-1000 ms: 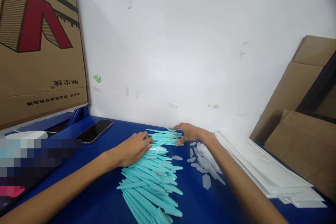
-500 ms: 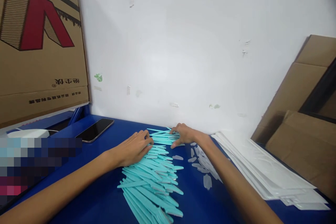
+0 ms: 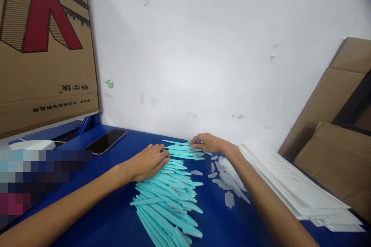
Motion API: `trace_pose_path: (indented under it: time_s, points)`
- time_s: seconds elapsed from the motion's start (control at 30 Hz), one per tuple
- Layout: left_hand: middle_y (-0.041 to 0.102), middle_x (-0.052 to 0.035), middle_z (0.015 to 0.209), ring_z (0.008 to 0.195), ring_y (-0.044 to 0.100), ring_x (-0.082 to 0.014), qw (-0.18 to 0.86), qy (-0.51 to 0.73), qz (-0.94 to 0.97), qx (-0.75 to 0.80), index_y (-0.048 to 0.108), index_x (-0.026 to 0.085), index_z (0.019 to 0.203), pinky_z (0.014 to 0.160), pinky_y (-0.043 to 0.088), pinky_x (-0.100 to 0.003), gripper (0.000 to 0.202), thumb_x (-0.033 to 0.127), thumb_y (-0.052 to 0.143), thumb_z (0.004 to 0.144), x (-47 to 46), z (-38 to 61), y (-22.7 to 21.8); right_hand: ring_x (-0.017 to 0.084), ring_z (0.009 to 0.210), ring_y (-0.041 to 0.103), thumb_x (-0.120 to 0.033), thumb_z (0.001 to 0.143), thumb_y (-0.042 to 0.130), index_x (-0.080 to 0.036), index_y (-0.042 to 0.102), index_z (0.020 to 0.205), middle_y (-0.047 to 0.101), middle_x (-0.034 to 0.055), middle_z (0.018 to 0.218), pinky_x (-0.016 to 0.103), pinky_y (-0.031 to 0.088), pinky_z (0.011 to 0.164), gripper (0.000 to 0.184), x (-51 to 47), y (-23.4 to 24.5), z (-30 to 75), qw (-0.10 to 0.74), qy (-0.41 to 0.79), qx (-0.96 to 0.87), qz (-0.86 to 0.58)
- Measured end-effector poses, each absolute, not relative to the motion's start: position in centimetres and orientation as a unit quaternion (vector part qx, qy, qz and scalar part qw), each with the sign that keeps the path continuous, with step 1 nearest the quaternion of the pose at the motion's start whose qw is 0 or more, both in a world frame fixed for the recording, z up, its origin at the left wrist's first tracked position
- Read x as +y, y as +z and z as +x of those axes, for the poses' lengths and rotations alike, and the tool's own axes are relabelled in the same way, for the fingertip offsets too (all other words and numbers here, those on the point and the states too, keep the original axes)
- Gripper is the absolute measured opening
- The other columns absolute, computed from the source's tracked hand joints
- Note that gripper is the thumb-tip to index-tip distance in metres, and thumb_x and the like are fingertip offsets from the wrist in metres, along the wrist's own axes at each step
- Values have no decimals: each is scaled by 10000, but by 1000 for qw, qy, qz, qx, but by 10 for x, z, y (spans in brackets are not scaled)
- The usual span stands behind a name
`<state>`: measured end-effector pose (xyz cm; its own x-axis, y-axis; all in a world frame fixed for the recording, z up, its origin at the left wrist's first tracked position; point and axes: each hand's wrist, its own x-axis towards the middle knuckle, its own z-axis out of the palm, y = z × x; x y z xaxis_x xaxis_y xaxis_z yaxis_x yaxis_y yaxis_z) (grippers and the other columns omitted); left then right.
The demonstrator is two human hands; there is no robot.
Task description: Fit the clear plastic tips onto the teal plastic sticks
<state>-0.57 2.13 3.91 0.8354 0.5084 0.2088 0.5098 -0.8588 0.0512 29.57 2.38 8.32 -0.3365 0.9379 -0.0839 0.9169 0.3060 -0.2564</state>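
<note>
A long spread of turquoise eyebrow razors (image 3: 166, 197) lies overlapped on the blue table, with a smaller group of turquoise razors (image 3: 185, 152) behind it. My left hand (image 3: 152, 162) rests at the left side of these razors, its fingers curled and the thumb close to them; what is under the fingertips is hidden. At the right end of the far group, my right hand (image 3: 205, 142) has its thumb and fingers drawn together by the razor ends. Whatever sits between those fingertips cannot be made out. Beside the razors are loose translucent blade caps (image 3: 228, 173).
A black-screened phone (image 3: 107, 141) lies at the left, near a white device (image 3: 33, 144). A large printed cardboard box (image 3: 49, 65) stands above them. White plastic bags (image 3: 292, 185) are stacked at the right, with folded cardboard (image 3: 333, 154) beyond. The white wall (image 3: 185, 54) closes off the back.
My right hand has lifted slightly, and its spread thumb has come in toward the fingers. My left hand has stayed by the razors.
</note>
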Motion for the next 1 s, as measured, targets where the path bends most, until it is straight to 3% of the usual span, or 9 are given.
trace_pose_path:
  time_s: [0.1,0.2,0.33,0.6,0.77,1.0]
  points:
    - [597,-80,1085,963,588,-238,4,-103,-958,-268,623,208,1122,902,433,-405,370,343,279,1109,21,-5,40,297,1134,675,-494,844,765,-231,722,1245,706,104,1308,340,515,922,481,23,79,290,22,141,-798,-585]
    - [602,-85,1096,994,590,-244,5,-100,-957,-271,625,207,1123,912,433,-406,377,345,274,1110,22,-5,40,322,1158,657,-495,689,892,-226,686,1278,676,120,1343,350,522,895,680,21,78,283,14,140,-790,-597]
    - [604,-90,1104,1008,591,-249,7,-97,-957,-274,625,208,1135,920,437,-413,383,356,273,1112,22,-5,39,291,1119,670,-455,666,913,-231,622,1340,685,108,1306,330,529,842,768,20,79,276,7,143,-784,-604]
    - [603,-87,1117,1053,586,-256,3,-92,-956,-279,617,214,1144,972,429,-448,393,365,254,1118,22,-5,38,287,1125,665,-439,746,872,-189,673,1276,683,107,1308,347,542,885,618,15,85,268,-62,152,-779,-605]
    - [598,-96,1109,1020,589,-260,4,-86,-957,-278,618,201,1136,943,441,-451,394,362,259,1115,21,-3,39,244,1072,666,-372,992,650,-184,626,1279,644,94,1291,452,578,902,344,8,89,256,-149,137,-757,-622]
    - [605,-100,1097,1003,585,-259,6,-88,-958,-274,626,191,1132,920,441,-440,415,361,248,1117,21,-3,41,248,1089,661,-361,994,649,-185,608,1306,629,101,1310,461,577,907,361,3,85,236,-189,70,-734,-649]
